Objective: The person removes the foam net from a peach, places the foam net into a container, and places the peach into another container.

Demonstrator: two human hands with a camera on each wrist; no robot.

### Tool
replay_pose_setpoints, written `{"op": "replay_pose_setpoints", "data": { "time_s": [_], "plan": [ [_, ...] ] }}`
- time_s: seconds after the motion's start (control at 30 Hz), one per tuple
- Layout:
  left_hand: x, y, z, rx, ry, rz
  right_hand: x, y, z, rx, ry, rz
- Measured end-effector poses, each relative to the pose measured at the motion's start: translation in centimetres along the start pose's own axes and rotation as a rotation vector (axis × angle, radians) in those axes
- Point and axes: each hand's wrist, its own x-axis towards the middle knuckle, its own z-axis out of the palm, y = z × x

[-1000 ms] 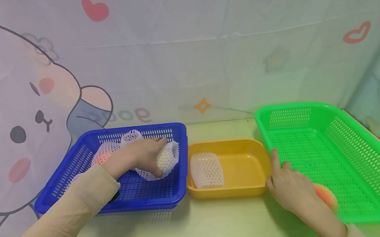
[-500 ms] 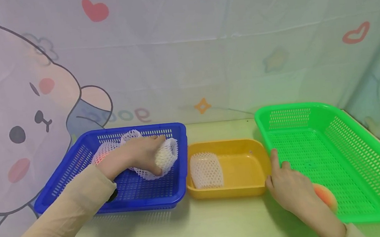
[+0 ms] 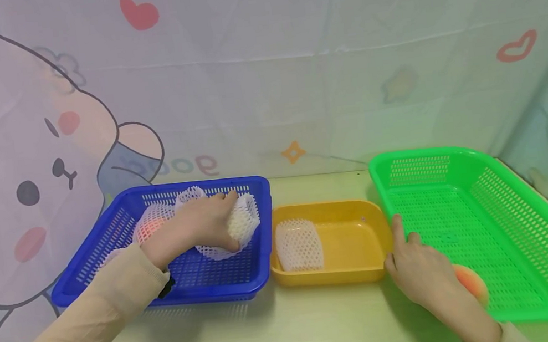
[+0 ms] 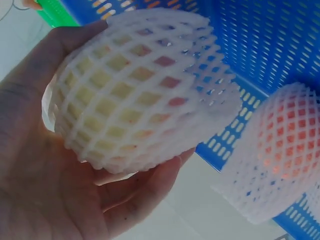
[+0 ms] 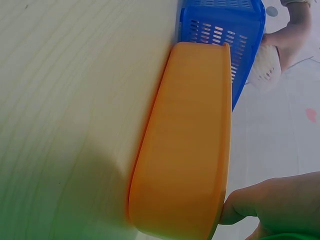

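My left hand [image 3: 204, 223] holds a pale yellow fruit with reddish patches, a peach by its look, in a white foam net [image 4: 125, 95]. Thumb and fingers wrap its sides above the blue basket [image 3: 205, 281]. The net's loose end points away from the palm. Beside it in the basket lie more netted fruits, one of them a reddish netted fruit [image 4: 292, 135]. My right hand [image 3: 422, 272] rests at the near left rim of the green basket [image 3: 544, 312]. Its index finger lies straight, and the thumb touches the yellow tray [image 5: 185, 135] at its edge.
An empty-looking foam net [image 3: 299, 245] lies in the left part of the yellow tray, between the two baskets. An orange-red peach [image 3: 472, 284] sits in the green basket near my right wrist. A printed cloth [image 3: 314, 77] hangs behind the table [image 3: 291, 331].
My left hand has tilted the netted peach slightly, so the net's loose end points higher. The right hand stays where it was.
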Motion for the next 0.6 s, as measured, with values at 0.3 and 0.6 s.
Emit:
{"op": "replay_pose_setpoints", "data": {
  "time_s": [0.3, 0.6],
  "plan": [
    [-0.5, 0.9, -0.1, -0.047, 0.044, -0.066, 0.1, 0.0, 0.1, -0.007, 0.016, -0.004],
    [-1.1, 1.3, -0.4, -0.07, 0.052, -0.059, 0.1, 0.0, 0.0, -0.015, 0.021, -0.006]
  ]
}}
